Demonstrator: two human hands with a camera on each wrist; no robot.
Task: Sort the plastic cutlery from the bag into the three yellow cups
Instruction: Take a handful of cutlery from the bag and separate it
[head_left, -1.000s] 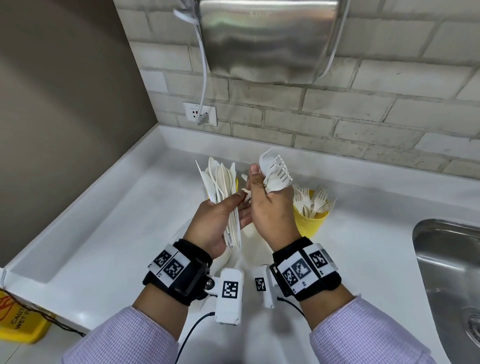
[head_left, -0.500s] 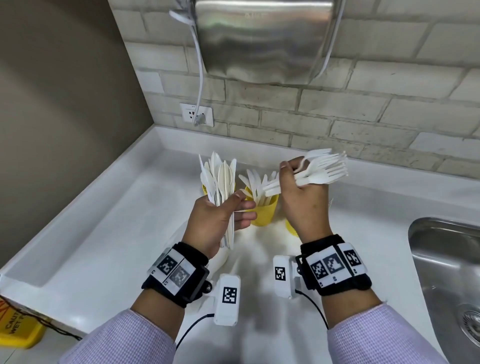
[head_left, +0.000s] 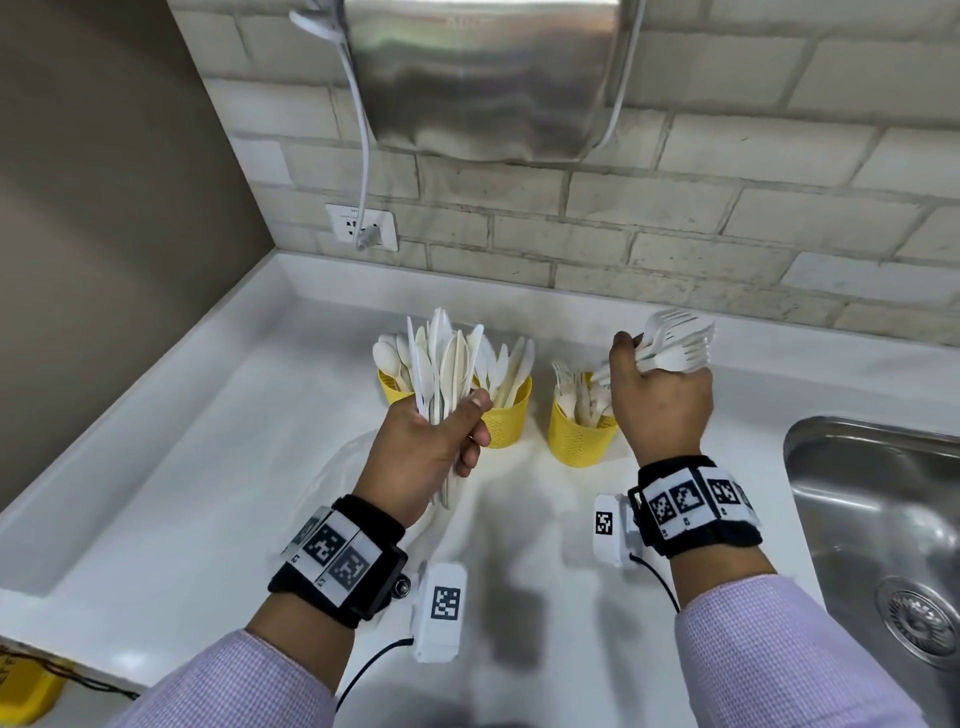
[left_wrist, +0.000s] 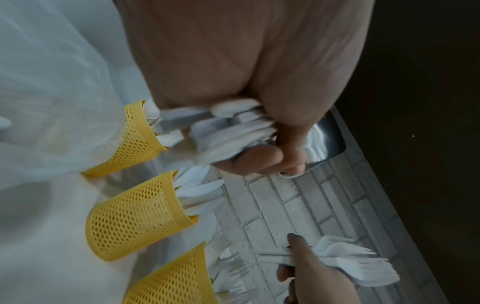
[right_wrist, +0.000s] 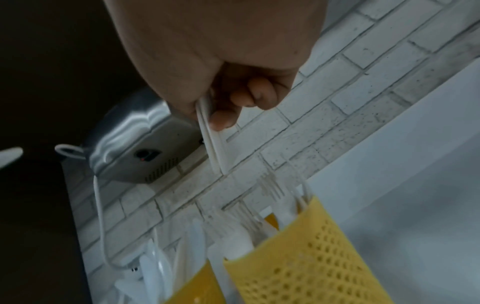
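Three yellow mesh cups stand in a row on the white counter: a left cup (head_left: 390, 385) with spoons, a middle cup (head_left: 506, 418) with knives and a right cup (head_left: 579, 436) with forks. My left hand (head_left: 431, 441) grips an upright bundle of white knives and spoons (head_left: 441, 364) in front of the left and middle cups. My right hand (head_left: 660, 400) holds a bunch of white forks (head_left: 675, 345), tines pointing right, just above and right of the fork cup (right_wrist: 306, 253). The clear bag (head_left: 337, 478) lies under my left wrist.
A steel sink (head_left: 878, 525) is sunk into the counter at the right. A metal hand dryer (head_left: 488, 78) hangs on the brick wall above the cups, its cord running to a socket (head_left: 362, 227). A brown wall closes the left side.
My right hand has carried the forks away from the left hand's bundle, rightward to above the fork cup. The left hand still holds its bundle upright.
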